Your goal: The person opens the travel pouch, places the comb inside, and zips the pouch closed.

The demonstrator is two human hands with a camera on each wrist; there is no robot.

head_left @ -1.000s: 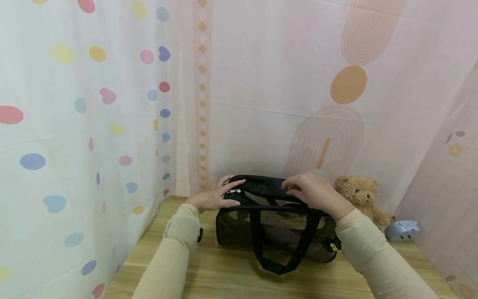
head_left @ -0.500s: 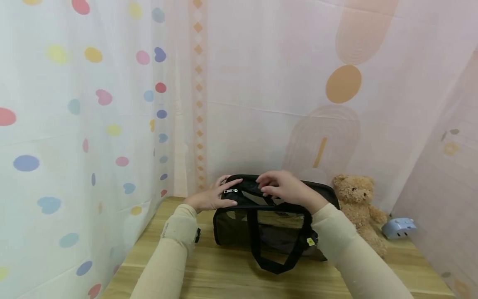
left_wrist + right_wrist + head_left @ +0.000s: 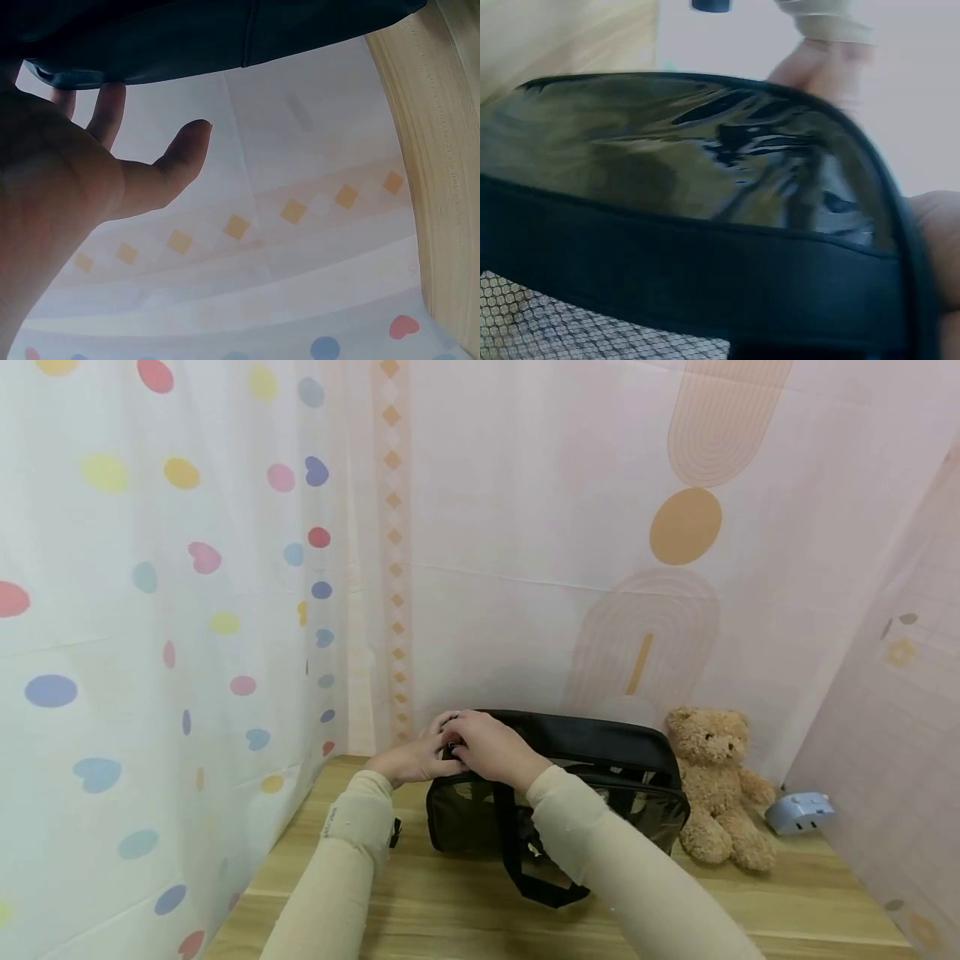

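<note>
A black bag point(image 3: 600, 739) with see-through sides, mesh and a hanging strap handle point(image 3: 551, 892) stands on the table. Its top zipper is partly undone. My left hand point(image 3: 412, 762) rests on the bag's left end, fingers spread over the corner; in the left wrist view one finger of this hand point(image 3: 60, 165) stands free of the bag. My right hand point(image 3: 491, 747) is bent over the same corner, thumb and forefinger at the metal zipper pull, which they mostly cover. Whether they pinch it is hidden. The right wrist view is blurred and shows the bag's clear panel point(image 3: 645, 165).
A brown teddy bear point(image 3: 716, 785) sits against the bag's right end. Beside it lies a small light-blue object point(image 3: 799, 812) with dark slots. Patterned curtains point(image 3: 525, 527) enclose the wooden table point(image 3: 420, 910) at the back and sides.
My right hand has moved left along the bag's top, from its right part to the zipper pull beside my left hand. The left hand stays on the corner. The bear is now fully uncovered.
</note>
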